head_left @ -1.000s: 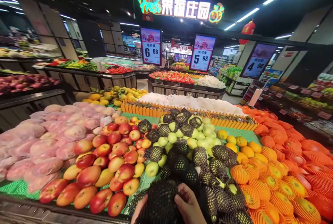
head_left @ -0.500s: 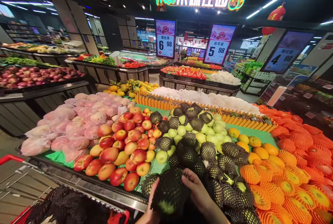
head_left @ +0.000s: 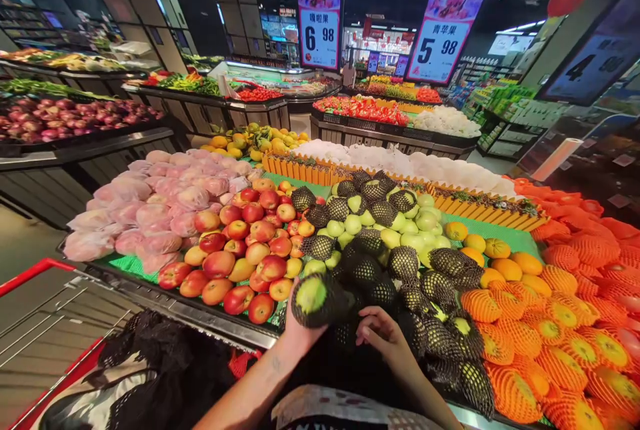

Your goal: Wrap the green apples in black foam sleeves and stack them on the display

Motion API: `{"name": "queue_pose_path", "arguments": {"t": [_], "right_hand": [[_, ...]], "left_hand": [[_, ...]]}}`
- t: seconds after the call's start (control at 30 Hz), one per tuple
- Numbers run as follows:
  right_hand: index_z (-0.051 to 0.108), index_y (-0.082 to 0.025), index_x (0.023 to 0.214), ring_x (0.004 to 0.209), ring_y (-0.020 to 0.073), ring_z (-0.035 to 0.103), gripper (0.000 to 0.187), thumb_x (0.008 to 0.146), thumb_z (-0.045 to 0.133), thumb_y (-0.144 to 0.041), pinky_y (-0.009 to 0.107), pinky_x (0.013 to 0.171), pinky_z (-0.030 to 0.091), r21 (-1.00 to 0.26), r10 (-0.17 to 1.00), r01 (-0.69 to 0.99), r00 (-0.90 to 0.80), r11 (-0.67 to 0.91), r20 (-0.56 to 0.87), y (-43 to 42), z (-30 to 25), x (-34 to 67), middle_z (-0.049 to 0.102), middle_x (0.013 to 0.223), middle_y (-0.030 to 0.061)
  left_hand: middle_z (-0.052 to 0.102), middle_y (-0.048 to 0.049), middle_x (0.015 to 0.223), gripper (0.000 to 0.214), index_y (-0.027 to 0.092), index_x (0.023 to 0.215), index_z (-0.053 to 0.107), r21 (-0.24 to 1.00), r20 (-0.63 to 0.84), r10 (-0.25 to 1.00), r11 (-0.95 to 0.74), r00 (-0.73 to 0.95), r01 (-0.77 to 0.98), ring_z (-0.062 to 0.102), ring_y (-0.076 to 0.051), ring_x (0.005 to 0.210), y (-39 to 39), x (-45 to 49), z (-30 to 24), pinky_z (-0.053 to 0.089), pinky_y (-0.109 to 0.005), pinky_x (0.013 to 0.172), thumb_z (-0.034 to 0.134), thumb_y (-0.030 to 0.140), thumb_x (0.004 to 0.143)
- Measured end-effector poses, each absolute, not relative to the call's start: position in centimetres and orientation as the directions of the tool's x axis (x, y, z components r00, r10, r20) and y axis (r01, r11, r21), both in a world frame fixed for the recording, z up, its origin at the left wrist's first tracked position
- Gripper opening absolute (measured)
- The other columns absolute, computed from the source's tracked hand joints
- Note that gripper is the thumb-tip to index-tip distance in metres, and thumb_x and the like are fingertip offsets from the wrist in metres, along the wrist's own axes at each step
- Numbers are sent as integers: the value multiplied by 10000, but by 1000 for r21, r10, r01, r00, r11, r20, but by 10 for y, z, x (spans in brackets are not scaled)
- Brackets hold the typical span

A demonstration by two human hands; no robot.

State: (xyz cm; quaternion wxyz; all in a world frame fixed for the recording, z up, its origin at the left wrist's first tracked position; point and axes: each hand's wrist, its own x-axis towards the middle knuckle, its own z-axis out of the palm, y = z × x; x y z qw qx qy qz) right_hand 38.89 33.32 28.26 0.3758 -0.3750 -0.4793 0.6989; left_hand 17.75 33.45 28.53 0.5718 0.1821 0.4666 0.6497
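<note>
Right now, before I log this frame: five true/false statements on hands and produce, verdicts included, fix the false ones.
1. The left hand holds a netted green fruit. True.
2. The right hand rests on the shopping cart. False: the cart is at the picture's lower left, well away from that hand.
3. The red-and-yellow apples lie left of the bare green fruit in the picture. True.
4. The netted oranges lie left of the apples. False: they lie to the right.
5. The 6.98 price screen is left of the 5.98 price screen. True.
</note>
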Motion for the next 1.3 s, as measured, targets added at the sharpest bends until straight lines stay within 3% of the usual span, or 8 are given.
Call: {"name": "queue_pose_path", "arguments": {"t": [0.13,0.23,0.37,0.43,0.53,0.67,0.93,1.3], "right_hand": [[661,-209,1006,686,171,637,359,824,760,-502,338,717,468,-940,868,-162,-456,-300,-199,316,280,390,682,759,3],[668,-210,982,680,172,638,340,831,755,-501,338,706,474,-927,841,-141,-485,-347,-241,308,275,389,683,761,5],[672,-209,967,663,168,624,335,837,745,-509,331,688,468,-938,853,-127,-469,-323,-231,312,276,389,680,750,3],[676,-207,960,656,164,617,331,840,741,-510,328,688,462,-945,863,-120,-455,-304,-220,316,279,389,678,742,1],[683,-209,946,650,156,607,309,848,736,-498,321,685,459,-945,869,-126,-444,-302,-219,320,282,388,670,735,-5],[687,-205,925,639,147,595,302,847,740,-492,309,665,456,-937,859,-131,-457,-324,-233,319,282,386,660,728,-7],[690,-198,915,641,147,599,312,841,747,-496,305,658,452,-936,844,-102,-473,-338,-253,319,285,386,658,730,0],[704,-212,919,626,135,602,302,850,741,-504,287,648,458,-949,888,-125,-406,-289,-217,321,266,396,654,717,-7]], "left_hand": [[767,-60,1048,640,246,1073,701,695,-283,862,-117,-420,-709,696,-262,1022,358,125,308,587,-458,892,451,782,829],[742,-62,1122,640,246,1108,682,750,-177,796,-272,-579,-603,660,-272,1103,367,88,314,576,-429,907,519,777,789],[727,-88,1055,549,214,1004,681,976,16,761,-153,-648,-155,637,-303,1115,367,69,293,517,-466,1009,663,676,709],[716,-98,1019,535,200,977,677,998,64,799,-44,-598,48,652,-317,1036,362,74,276,496,-509,1026,774,602,639],[684,-107,1054,623,190,1043,646,948,161,865,-2,-476,318,638,-341,1043,356,90,257,461,-547,1056,888,458,535],[629,-122,1169,747,195,1184,557,787,291,900,-33,-323,616,597,-366,1158,368,108,254,455,-527,1069,875,433,552],[523,-197,1297,853,123,1340,374,687,467,788,-37,-401,726,533,-357,1242,469,109,269,445,-491,1076,822,440,687],[562,-258,1317,865,65,1318,472,528,366,889,45,-275,848,495,-450,1266,487,93,248,406,-580,1087,833,508,667]]}}
